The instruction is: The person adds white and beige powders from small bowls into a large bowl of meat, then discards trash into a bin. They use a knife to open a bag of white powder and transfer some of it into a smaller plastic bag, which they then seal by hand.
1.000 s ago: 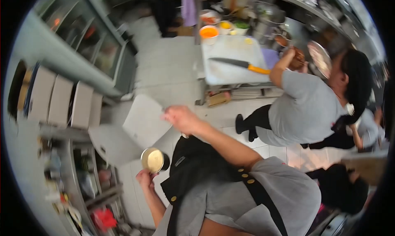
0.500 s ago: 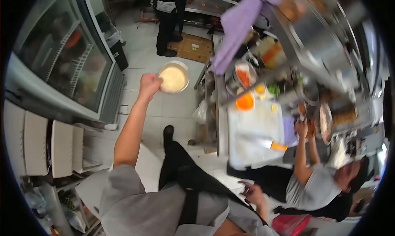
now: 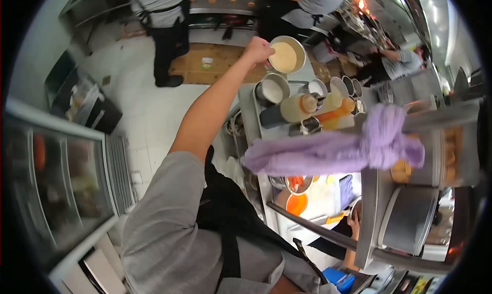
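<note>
My left hand [image 3: 258, 51] is closed on the rim of a round metal container [image 3: 301, 47] holding a pale yellow, creamy mixture [image 3: 284, 57]. The arm reaches far forward, with the container over the far end of the counter. Just this side of it, a metal pot with a whitish content [image 3: 272, 90] sits on a tray. Squeeze bottles [image 3: 299, 108] stand or lean near that pot. My right hand does not show.
A purple cloth [image 3: 307, 153] is knotted to the metal shelf rail on my right. Below it are an orange bowl [image 3: 296, 204] and a co-worker's hand [image 3: 353, 223]. People stand by the far stoves, where flames [image 3: 362, 5] rise. A black bin [image 3: 105, 109] and glass-door fridge [image 3: 66, 176] are left.
My left hand has carried the container forward and right, from over the floor to the counter's far end. The view has swung right, and my right hand has left it.
</note>
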The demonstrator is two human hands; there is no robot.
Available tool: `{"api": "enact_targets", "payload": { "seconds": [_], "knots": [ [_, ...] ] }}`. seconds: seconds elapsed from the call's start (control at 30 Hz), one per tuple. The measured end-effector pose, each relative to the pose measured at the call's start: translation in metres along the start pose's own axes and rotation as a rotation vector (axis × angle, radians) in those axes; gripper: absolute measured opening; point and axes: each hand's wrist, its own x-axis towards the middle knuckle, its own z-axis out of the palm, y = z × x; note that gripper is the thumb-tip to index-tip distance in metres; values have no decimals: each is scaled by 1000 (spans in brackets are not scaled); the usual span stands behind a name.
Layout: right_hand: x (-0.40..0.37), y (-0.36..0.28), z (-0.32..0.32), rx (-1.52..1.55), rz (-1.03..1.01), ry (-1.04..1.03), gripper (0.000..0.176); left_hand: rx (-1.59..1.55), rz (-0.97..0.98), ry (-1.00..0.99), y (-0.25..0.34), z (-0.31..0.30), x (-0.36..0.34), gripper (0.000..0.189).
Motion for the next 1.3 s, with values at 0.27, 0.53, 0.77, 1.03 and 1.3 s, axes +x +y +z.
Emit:
{"api": "enact_targets", "payload": {
  "seconds": [0.27,0.53,0.77,1.03,1.3],
  "knots": [
    [21,-108,12,279,234,132,28,281,-191,-815,1,113,91,10],
    [48,-254,46,578,455,225,31,345,-528,-1598,-85,183,158,14],
    [125,-412,-18,550,507,295,29,468,-358,-1541,-88,246,151,33],
    [268,-497,-128,614,430,1170,37,470,162,-1065,-124,255,107,29],
    [343,-484,-218,374,643,1010,31,476,183,-1088,-117,259,112,29]
  ]
}}
